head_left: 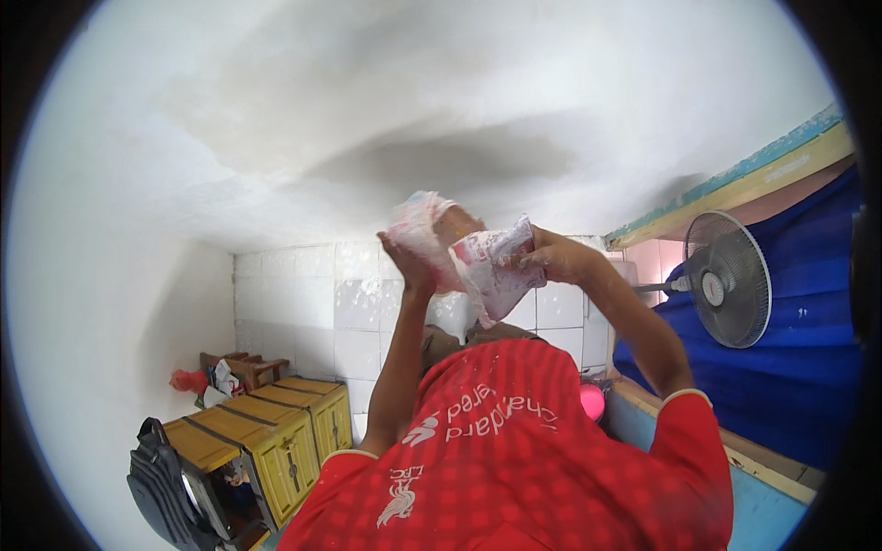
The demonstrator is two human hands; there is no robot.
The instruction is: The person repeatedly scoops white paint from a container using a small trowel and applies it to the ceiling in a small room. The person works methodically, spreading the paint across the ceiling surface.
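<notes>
A: Item 1, white-and-red packet [496, 275]?
B: Aloft, right hand [549, 257] closed on its right edge. Probably light, limp, slippery; best gripped by edges.
A: Item 2, pink-white packet [421, 231]?
B: Beside it, blurred; left hand [409, 264] half-curled alongside, grip cannot be told.

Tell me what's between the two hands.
Head view: white-and-red packaging lies between left hand and right hand, partly blurred; can't tell if one piece or two.

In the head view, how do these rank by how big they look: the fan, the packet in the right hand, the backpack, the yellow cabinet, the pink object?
Yellow cabinet
Fan
Packet and backpack: too alike to rank
Pink object
</notes>
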